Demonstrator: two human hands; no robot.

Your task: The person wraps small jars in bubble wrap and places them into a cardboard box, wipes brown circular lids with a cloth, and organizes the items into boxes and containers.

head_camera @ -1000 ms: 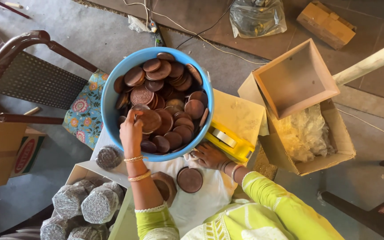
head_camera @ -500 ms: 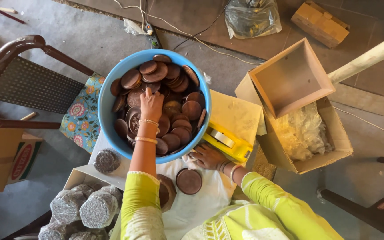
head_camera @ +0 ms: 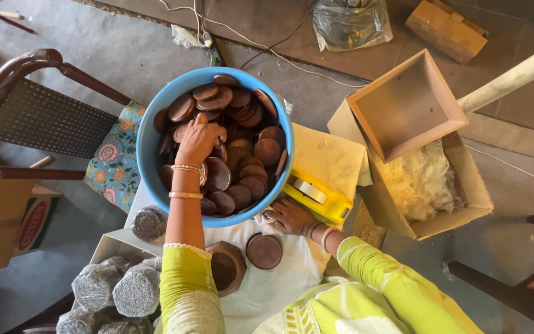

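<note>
Brown discs [head_camera: 242, 167] crowd left grip [head_camera: 199, 139] inside tub rim [head_camera: 146, 148].

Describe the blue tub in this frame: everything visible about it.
The blue tub is round and looks like smooth plastic, with a light blue rim and wall. It stands upright, seen from straight above, and is heaped with flat brown discs. The left hand reaches inside and rests on the discs. The right hand lies at its lower outer edge, beside a yellow tape dispenser. It partly overlaps a white cloth and a floral cushion.

Warm daylight from the right — sharp focus, soft shadows.
</note>
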